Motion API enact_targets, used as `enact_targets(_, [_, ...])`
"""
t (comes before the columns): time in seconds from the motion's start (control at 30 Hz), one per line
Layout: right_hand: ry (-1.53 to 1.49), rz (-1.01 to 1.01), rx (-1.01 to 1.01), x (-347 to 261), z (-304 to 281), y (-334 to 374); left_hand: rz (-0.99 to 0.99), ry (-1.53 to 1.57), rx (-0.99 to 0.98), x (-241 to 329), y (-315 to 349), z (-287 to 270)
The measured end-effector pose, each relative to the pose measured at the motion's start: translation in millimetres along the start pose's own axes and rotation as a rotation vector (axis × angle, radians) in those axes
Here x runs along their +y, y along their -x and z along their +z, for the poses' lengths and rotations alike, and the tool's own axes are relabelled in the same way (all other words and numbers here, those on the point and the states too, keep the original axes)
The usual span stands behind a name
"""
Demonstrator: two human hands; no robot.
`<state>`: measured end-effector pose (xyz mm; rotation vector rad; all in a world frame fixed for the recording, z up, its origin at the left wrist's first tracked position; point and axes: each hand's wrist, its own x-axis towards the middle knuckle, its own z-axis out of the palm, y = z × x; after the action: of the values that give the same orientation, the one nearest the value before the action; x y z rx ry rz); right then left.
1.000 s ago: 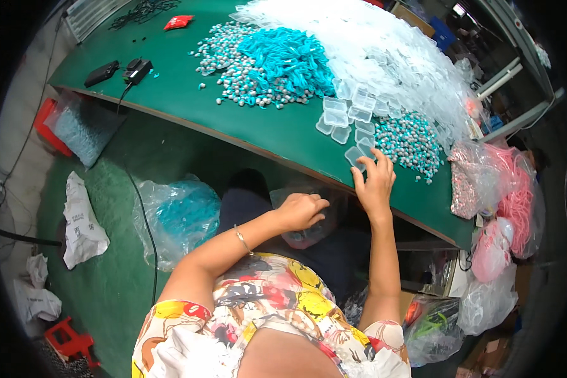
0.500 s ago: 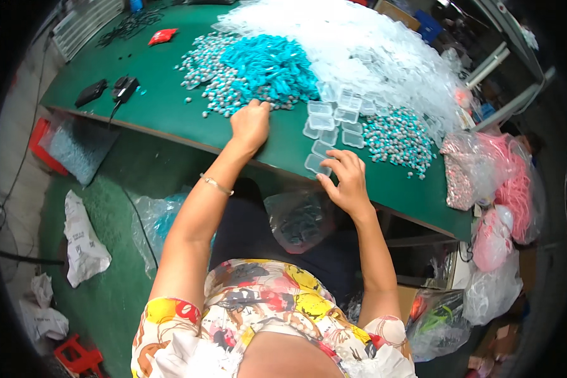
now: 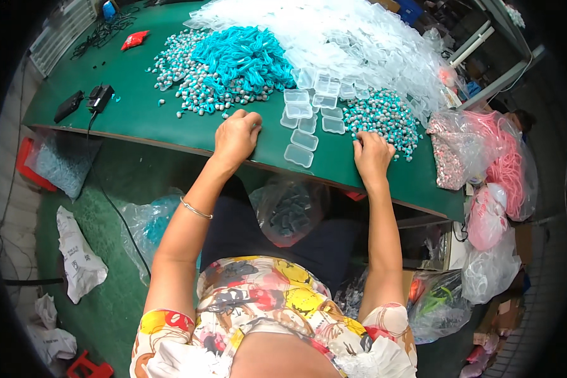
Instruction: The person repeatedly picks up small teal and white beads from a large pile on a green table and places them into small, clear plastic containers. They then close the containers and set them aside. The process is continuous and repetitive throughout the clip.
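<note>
My left hand (image 3: 236, 137) is closed near the table's front edge, fingers curled together; what they hold, if anything, is hidden. Just beyond it lies a pile of small grey-and-blue earplug-like pieces (image 3: 192, 97), partly under a heap of turquoise cords (image 3: 242, 60). My right hand (image 3: 373, 157) reaches down at the near edge of a second pile of small turquoise-and-grey pieces (image 3: 384, 116), its fingers slightly apart. Between my hands, several clear plastic cases lie in a loose column, the nearest case (image 3: 298, 155) close to the table edge.
A big mound of clear plastic cases (image 3: 359, 47) covers the far table. Left lie a black adapter (image 3: 99, 97) with a cable and a red packet (image 3: 135, 40). Bags of pink cords (image 3: 507, 170) crowd the right edge. An open plastic bag (image 3: 290, 211) hangs below the table edge.
My right hand has left the nearest clear case and moved right to the pile of small pieces. My left hand stays closed, now a little nearer the table edge. The view has shifted slightly.
</note>
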<state>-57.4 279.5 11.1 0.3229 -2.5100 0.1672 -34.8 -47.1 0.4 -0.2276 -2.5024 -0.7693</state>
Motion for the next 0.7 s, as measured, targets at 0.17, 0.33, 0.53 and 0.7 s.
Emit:
enact_targets(0.17, [-0.003, -0.026, 0.051, -1, 2, 7, -0.029, 0.259, 0.069, 6, 6, 7])
enact_targets(0.33, [-0.365, 0.007, 0.005, -34, -15, 19, -0.060, 0.601, -0.127, 37, 13, -6])
enact_targets(0.53, [-0.601, -0.038, -0.106, -100, -17, 27, 0.141, 0.505, -0.222, 47, 13, 9])
enact_targets(0.7, [-0.417, -0.109, -0.112, -105, -17, 19, 0.239, 0.391, -0.229, 47, 13, 15])
